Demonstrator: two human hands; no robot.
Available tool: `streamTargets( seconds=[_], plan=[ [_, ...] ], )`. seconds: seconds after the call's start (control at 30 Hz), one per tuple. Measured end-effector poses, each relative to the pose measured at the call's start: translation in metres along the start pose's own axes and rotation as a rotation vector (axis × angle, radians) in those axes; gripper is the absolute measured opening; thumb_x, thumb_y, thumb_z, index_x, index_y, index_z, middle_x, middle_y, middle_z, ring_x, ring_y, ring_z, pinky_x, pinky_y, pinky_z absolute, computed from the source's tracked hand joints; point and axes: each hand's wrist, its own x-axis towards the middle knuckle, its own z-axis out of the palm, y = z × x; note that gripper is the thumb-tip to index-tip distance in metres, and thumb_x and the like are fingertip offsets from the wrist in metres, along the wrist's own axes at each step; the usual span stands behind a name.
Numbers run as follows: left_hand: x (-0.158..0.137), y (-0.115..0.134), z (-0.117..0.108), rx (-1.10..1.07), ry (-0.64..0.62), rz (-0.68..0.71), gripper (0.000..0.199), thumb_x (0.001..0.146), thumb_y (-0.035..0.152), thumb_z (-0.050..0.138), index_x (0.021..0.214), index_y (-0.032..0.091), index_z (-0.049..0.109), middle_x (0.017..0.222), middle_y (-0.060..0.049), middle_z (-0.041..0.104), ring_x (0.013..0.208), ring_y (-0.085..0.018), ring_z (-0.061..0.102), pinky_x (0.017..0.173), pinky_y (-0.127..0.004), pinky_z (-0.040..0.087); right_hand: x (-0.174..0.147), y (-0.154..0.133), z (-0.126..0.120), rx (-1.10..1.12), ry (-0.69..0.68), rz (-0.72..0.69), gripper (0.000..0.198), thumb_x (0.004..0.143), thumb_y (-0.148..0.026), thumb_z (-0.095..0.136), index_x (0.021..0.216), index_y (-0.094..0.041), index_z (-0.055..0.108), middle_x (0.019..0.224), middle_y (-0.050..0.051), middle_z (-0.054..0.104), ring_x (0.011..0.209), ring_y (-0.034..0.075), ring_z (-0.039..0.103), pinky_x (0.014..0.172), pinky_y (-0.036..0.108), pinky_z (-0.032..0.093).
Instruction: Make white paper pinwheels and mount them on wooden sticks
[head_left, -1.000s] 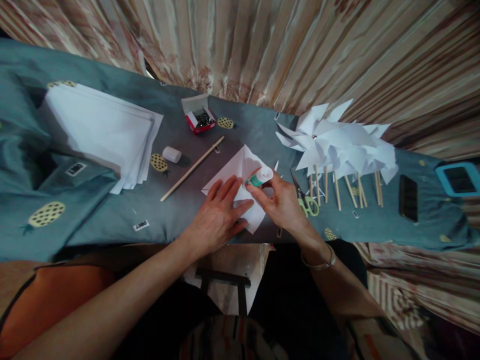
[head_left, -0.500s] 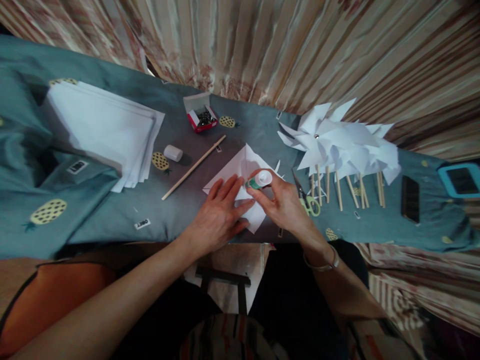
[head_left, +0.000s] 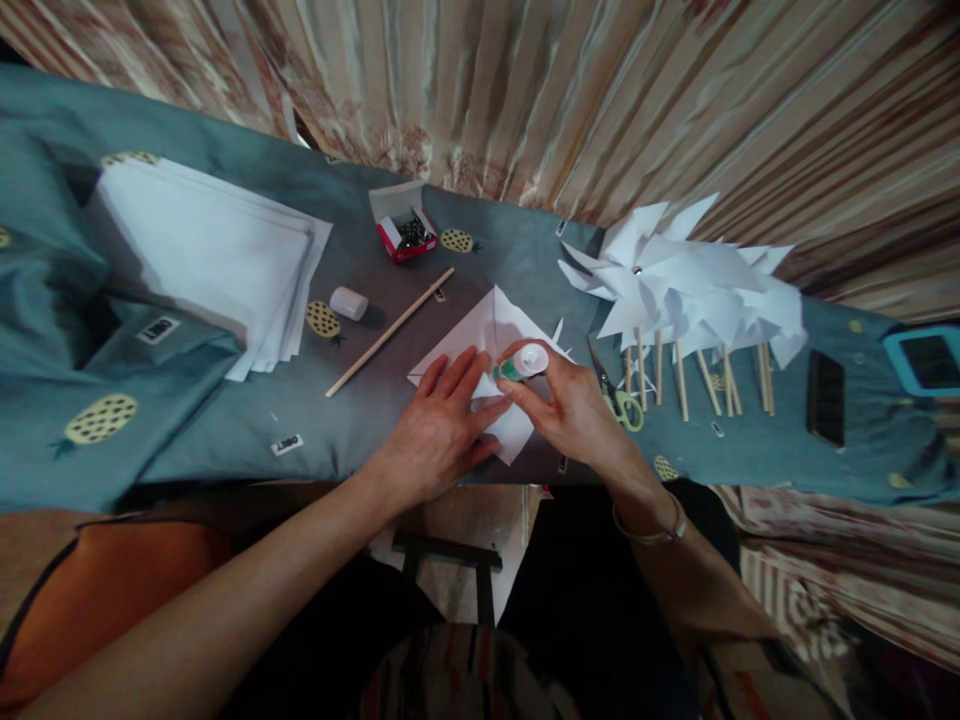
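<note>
A white square of paper with crease lines lies on the cloth in front of me, one corner pointing away. Across its left part my left hand rests flat, fingers spread. My right hand is closed around a glue stick, green and white, held tilted with its lower end at the paper's middle. That lower end is hidden by my fingers. To the left lies the white glue cap, and a wooden stick slants between cap and paper. Scissors with green handles lie just right of my right hand.
Paper pinwheels on wooden sticks lie overlapping at the right. Beyond them are a dark phone and a blue-framed device. A stack of white paper lies left. An open red box of small metal pins stands at the back.
The whole view has shifted very slightly. Both hands keep nearly the same place, the left on the paper and the right with the glue stick at its middle.
</note>
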Motion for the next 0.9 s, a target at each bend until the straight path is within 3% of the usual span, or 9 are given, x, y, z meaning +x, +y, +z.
streamTargets(
  seconds=[0.9],
  plan=[
    [-0.0018,-0.001,0.0051,0.009,0.042,0.009,0.053,0.082,0.033,0.072,0.132,0.023,0.057,0.153,-0.019,0.036,0.143,-0.04,0.03,0.113,-0.06,0.027,-0.0063,0.0083,-0.0023,-0.031,0.018,-0.037,0.016,0.093,-0.032,0.056,0.104,-0.021,0.056,0.093,0.006,0.067,0.087,0.022,0.064,0.079,0.038,0.052]
  ],
)
